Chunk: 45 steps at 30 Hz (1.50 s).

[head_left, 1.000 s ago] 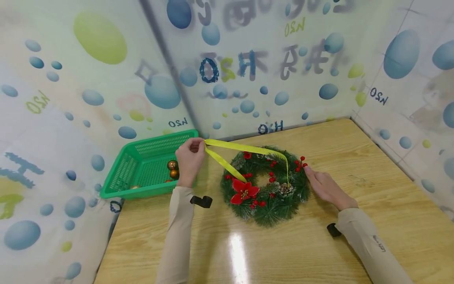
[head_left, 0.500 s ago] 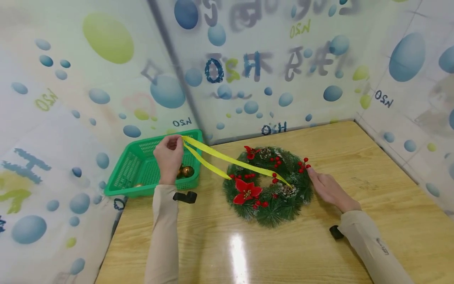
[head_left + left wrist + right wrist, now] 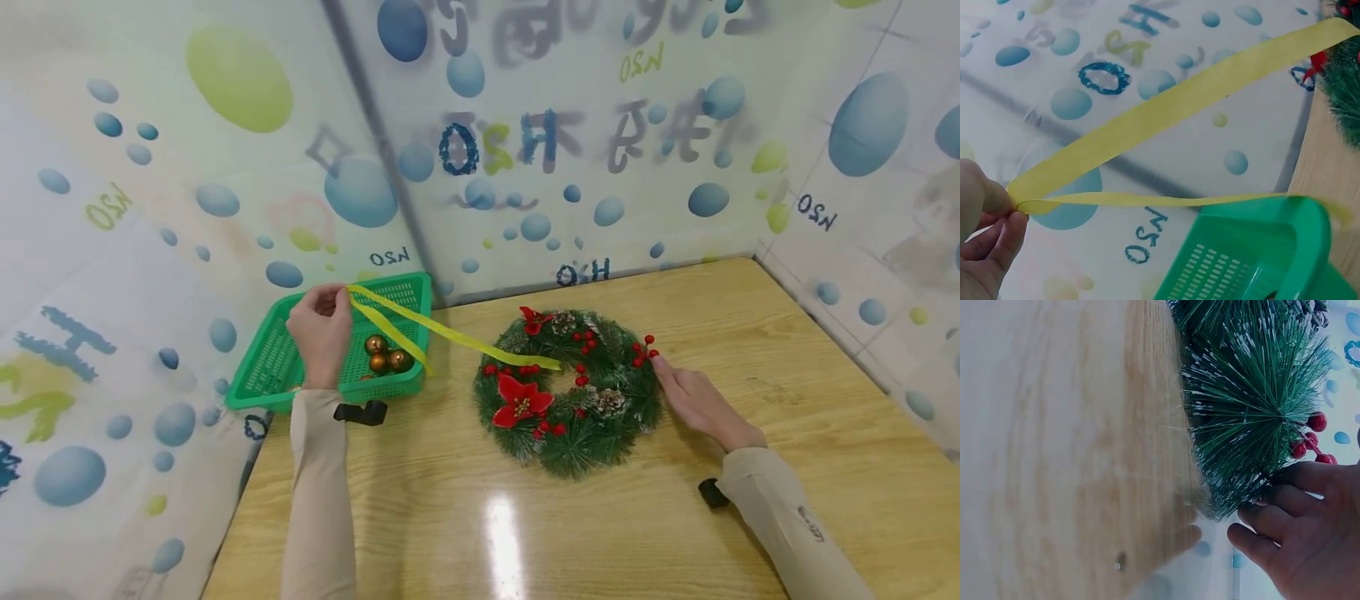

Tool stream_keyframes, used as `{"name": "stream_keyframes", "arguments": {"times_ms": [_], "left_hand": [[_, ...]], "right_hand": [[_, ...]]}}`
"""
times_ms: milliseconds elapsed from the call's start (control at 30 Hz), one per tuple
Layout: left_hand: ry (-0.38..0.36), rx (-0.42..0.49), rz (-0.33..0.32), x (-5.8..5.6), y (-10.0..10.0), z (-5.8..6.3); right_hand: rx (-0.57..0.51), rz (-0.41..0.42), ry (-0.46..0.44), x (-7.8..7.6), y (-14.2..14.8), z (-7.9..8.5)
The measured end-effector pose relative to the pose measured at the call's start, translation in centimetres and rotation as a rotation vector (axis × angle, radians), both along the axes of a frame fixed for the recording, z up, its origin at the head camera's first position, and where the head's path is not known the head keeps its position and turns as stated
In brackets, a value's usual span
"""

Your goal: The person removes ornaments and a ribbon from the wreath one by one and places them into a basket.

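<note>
My left hand [image 3: 322, 333] pinches a yellow ribbon [image 3: 442, 331] above the green basket. Two lengths of it trail from the fingertips to the right; the longer one reaches over the wreath's centre hole, the shorter one ends by the basket's corner. The green wreath [image 3: 570, 454] lies on the table with red flowers, red berries and pine cones on it. At the wreath's right edge my right hand [image 3: 697, 404] holds the outer needles near a berry sprig [image 3: 1311, 439]. In the right wrist view the fingertips are partly hidden in the needles.
The green plastic basket [image 3: 255, 358] stands at the table's back left, with several bronze balls [image 3: 378, 362] inside. Behind the wooden table [image 3: 600, 542] is a wall covering [image 3: 570, 150] printed with blue and green ovals.
My left hand has moved left over the basket, drawing the yellow ribbon along. Both ribbon lengths have come away from the wreath's flower and pine cone. The right hand stays at the wreath.
</note>
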<state>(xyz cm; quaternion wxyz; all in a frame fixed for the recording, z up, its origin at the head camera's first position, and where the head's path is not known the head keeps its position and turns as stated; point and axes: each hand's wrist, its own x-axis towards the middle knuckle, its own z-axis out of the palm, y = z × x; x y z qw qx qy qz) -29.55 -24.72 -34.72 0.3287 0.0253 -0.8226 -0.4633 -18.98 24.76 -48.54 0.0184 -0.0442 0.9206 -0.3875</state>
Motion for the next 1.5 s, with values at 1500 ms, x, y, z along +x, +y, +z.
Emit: {"name": "stream_keyframes", "arguments": {"times_ms": [1500], "left_hand": [[-0.128,0.124,0.382,0.1,-15.0,2.6]], "right_hand": [[-0.006,-0.006,-0.004,0.6,0.9,-0.4]]}}
